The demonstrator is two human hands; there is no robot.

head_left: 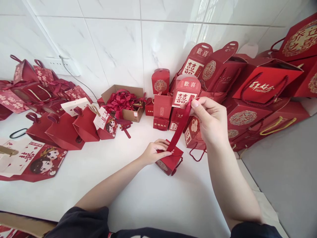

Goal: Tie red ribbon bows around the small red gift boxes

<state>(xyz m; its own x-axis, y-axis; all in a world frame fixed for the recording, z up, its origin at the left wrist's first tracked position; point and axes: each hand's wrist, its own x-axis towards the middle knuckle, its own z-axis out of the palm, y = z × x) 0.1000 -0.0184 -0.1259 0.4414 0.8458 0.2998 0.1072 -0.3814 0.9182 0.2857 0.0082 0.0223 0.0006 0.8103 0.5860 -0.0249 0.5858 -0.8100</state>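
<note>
White marbled tiles (111,39) back the white bench (133,195). Leftward, a cardboard box (130,115) holds loose ribbons (121,100). Mid-bench, the left hand's (158,152) grip clasps the top of a red gift box (164,166), thumb beside a ribbon's (182,124) lower end. The right hand's (211,117) grip pinches its upper end; too hard a pull could drag the gift box, a wide swing topple the stacked boxes (244,119).

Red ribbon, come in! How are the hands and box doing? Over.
Right hand pinching red ribbon near its upper end. Left hand on small red box, by the ribbon's lower end. Stacked red boxes just beyond.
</note>
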